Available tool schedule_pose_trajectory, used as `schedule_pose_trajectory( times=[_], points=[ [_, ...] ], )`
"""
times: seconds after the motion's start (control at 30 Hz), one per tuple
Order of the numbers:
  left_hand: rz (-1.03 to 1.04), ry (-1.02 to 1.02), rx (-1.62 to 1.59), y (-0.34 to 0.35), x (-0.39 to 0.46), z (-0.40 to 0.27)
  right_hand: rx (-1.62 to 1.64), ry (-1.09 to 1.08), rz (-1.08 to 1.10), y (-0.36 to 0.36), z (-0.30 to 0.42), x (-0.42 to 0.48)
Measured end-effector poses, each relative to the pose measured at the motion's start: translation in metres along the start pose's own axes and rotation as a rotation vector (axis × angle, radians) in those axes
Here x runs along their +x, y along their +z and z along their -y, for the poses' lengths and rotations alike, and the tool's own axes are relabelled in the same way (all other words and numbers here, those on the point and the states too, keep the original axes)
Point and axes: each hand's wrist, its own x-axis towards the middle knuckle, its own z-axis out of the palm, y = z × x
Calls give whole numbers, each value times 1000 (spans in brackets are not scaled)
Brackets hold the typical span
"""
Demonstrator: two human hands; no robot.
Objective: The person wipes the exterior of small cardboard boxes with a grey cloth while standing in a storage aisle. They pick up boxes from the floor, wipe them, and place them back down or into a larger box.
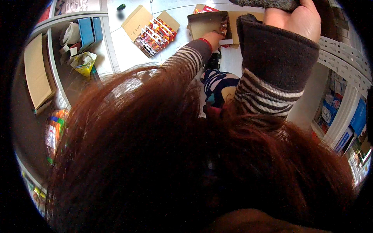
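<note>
My left hand (213, 40), in a striped sleeve, reaches into an open cardboard box (201, 23) on the floor. Its fingers are at a dark red printed package (223, 24) by the box's side; whether they grip it is not clear. Close to the camera is my right hand (294, 23), its thumb raised around one end of a dark grey fuzzy thing (266, 3); its other fingers are largely out of view. Left of the box stands a second open carton (137, 21), packed with several orange-and-red hanging packs (158, 32).
A dark green object (121, 7) lies on the white tiled floor (116, 43). Shelving at left holds blue bins (86, 32), a yellow bag (84, 62) and a flat carton (38, 72). A perforated metal shelf frame (344, 59) stands right. Hair (145, 116) covers much of the view.
</note>
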Motion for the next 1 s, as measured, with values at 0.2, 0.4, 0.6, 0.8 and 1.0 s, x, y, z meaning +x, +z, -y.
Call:
schedule_pose_trajectory(
  times=[0.2,0.4,0.6,0.8,1.0],
  points=[
    [2,82,130,5,5,0,-77,-226,231,-27,-20,5],
    [98,-24,-248,-12,5,-5,-159,-317,31,-18,-24,11],
    [-63,117,-665,16,23,14,-124,-217,-346,24,-21,-6],
    [120,-75,259,-44,-50,-48,-194,-212,189,-24,-21,2],
    [-905,123,-82,-71,-118,13,-330,-222,67,-32,-14,17]
  ],
)
